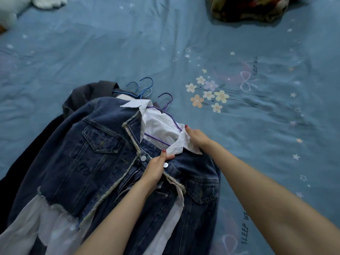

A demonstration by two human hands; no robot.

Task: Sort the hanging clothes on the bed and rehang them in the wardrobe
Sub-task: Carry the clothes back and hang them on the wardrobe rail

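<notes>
A white plush toy (27, 6) (top left) and a dark rumpled blanket (248, 8) lie well apart.

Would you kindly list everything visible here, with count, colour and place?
Denim jacket: one, dark blue, top of the pile, lower left.
White shirt: one, inside the jacket.
Purple hanger: one, in the shirt's collar.
Blue hangers: at least two, behind the pile.
Grey garment: one, under the jacket.
Bedsheet: one, blue, star and flower print.
Dark bundle: one, top right.
Plush toy: one, white, top left.
Left hand: pinches the jacket's front.
Right hand: holds the collar.
</notes>
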